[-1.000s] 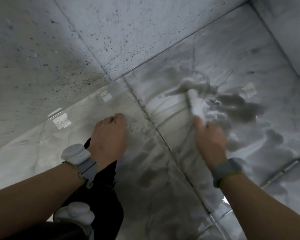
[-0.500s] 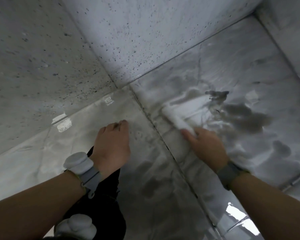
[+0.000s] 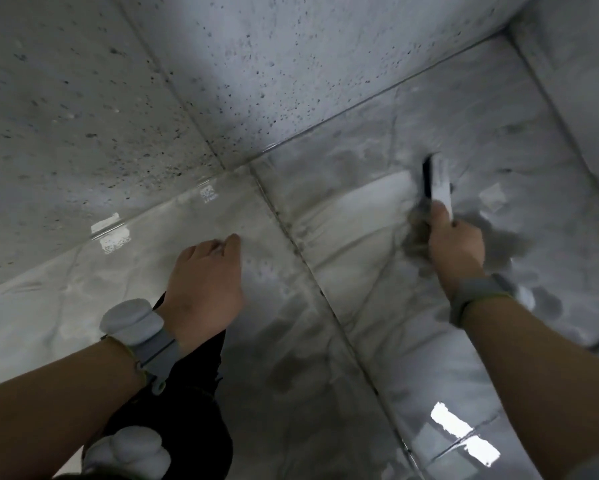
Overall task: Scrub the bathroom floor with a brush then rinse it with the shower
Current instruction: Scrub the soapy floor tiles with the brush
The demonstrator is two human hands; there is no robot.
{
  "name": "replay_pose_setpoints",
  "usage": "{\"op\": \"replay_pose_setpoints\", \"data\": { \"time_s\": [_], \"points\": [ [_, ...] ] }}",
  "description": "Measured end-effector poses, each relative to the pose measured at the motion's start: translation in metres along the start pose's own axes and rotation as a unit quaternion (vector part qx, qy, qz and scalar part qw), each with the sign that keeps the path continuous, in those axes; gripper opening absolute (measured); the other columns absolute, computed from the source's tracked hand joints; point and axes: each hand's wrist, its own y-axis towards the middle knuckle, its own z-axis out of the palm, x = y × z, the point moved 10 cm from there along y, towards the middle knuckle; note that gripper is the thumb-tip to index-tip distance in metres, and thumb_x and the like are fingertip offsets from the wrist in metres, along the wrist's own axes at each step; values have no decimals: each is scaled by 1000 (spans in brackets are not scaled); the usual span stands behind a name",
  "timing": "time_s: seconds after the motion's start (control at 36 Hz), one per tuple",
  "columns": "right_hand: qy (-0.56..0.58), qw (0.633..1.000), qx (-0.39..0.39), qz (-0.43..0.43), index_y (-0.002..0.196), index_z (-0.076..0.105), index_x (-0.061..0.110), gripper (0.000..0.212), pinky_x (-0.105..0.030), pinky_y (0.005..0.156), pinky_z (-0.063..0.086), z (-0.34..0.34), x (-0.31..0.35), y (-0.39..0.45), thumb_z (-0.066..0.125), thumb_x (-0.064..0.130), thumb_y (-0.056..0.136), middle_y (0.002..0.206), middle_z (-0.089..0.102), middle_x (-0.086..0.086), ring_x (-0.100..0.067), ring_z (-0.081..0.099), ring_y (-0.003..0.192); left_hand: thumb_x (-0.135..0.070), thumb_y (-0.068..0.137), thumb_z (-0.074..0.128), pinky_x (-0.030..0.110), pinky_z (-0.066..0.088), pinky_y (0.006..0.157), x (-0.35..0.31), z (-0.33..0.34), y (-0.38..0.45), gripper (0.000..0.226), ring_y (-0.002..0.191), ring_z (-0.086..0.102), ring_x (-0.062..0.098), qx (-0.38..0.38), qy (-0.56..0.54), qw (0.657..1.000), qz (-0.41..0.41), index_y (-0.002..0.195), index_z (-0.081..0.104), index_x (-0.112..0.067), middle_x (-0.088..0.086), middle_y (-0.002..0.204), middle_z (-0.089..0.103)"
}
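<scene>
My right hand (image 3: 455, 244) grips the handle of a white scrub brush (image 3: 438, 181), whose head points away from me and lies on the wet, glossy grey floor tile (image 3: 360, 209). The brush is blurred by motion. My left hand (image 3: 204, 282) hangs over the lighter floor tile (image 3: 83, 299) to the left, fingers loosely curled and holding nothing. Both wrists wear grey bands; the left one carries a white device (image 3: 130, 317).
Speckled grey wall tiles (image 3: 221, 64) rise at the back and meet the floor in a corner. Another wall (image 3: 575, 64) bounds the floor on the right. A dark grout line (image 3: 311, 268) runs between the floor tiles. My dark-trousered knee (image 3: 190, 393) is below my left hand.
My right hand has swept the brush to the right and farther from me across the wet tile, turning its head to point away. The left hand has stayed in place.
</scene>
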Motion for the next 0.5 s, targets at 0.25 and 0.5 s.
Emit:
{"op": "replay_pose_setpoints", "data": {
  "time_s": [0.25, 0.5],
  "points": [
    [-141, 956, 31, -257, 79, 60, 12, 63, -40, 73, 47, 44, 53, -53, 41, 70, 95, 83, 66, -14, -35, 63, 83, -8, 63, 65, 46, 52, 80, 1, -2, 2, 59, 92, 66, 41, 2, 0, 1000, -1, 121, 62, 4, 20, 95, 71],
    [-105, 962, 40, -249, 82, 62, 12, 63, -42, 75, 50, 42, 67, -68, 41, 69, 96, 89, 69, -20, -39, 66, 88, -11, 70, 59, 45, 50, 82, 1, -1, 0, 58, 94, 66, 41, -1, -10, 1000, 0, 127, 59, 4, 20, 98, 70]
  ]
}}
